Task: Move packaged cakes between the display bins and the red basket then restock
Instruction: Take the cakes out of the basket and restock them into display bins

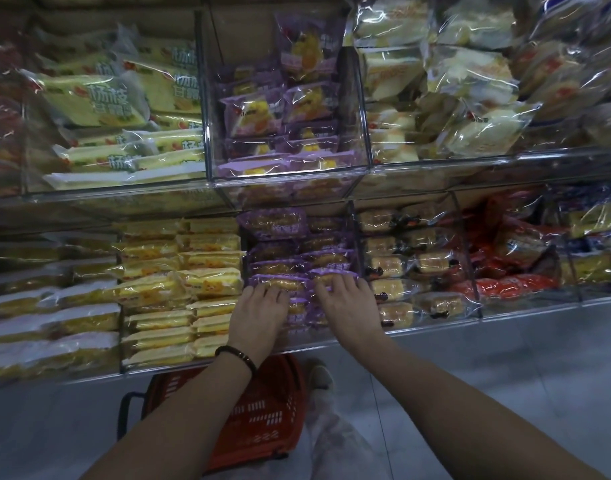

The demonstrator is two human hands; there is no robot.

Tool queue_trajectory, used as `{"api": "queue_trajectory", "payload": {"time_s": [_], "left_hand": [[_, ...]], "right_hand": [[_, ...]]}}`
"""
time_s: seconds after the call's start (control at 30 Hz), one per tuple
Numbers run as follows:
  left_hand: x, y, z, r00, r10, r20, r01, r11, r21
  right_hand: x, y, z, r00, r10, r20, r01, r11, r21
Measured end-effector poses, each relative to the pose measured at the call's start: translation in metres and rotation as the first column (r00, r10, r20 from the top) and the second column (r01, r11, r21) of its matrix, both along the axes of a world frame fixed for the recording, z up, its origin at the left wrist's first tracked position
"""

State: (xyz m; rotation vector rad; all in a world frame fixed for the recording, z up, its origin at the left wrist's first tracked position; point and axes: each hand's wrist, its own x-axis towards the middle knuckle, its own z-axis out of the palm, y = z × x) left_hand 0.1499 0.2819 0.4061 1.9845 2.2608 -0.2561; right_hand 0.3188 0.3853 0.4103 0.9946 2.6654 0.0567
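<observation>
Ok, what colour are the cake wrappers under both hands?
The wrappers are purple, clearest in the head view, under the left hand and right hand.

Snack aisle in a shop, pretty clearly.
Clear display bins point(290, 178) stacked in tiers, crammed with wrapped packaged cakes point(280, 275), plus a red basket point(262, 410) on the tiled floor point(505, 375).

Basket point(262, 410) under bins point(290, 180) (2 tiers)

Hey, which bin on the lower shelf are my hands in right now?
The purple-pack bin in the middle: left hand and right hand both touch its packs, between the yellow-pack bin and the clear-wrapped cake bin.
</observation>
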Motion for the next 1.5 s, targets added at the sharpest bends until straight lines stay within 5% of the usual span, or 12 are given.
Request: {"api": "queue_trajectory", "payload": {"time_s": [0.77, 0.9, 1.07, 1.23, 1.5], "left_hand": [[0.007, 0.017, 0.008, 0.980, 0.166, 0.106, -0.167, 0.986, -0.004], [-0.001, 0.005, 0.021, 0.978, 0.121, 0.170, -0.129, 0.991, 0.040], [-0.011, -0.008, 0.047, 0.968, 0.168, 0.187, -0.190, 0.976, 0.105], [-0.027, -0.028, 0.065, 0.919, 0.308, 0.245, -0.328, 0.943, 0.047], [-0.052, -0.043, 0.084, 0.733, 0.446, 0.513, -0.518, 0.856, -0.005]], "right_hand": [[0.006, 0.002, 0.002, 0.955, -0.026, -0.296, 0.012, 0.999, -0.050], [-0.017, 0.019, 0.025, 0.853, -0.184, -0.488, 0.124, 0.981, -0.152], [-0.079, 0.052, 0.052, 0.739, -0.490, -0.462, 0.279, 0.847, -0.452], [-0.118, 0.074, 0.053, 0.654, -0.640, -0.404, 0.333, 0.723, -0.606], [-0.090, 0.078, 0.064, 0.619, -0.615, -0.488, 0.306, 0.761, -0.572]]}}
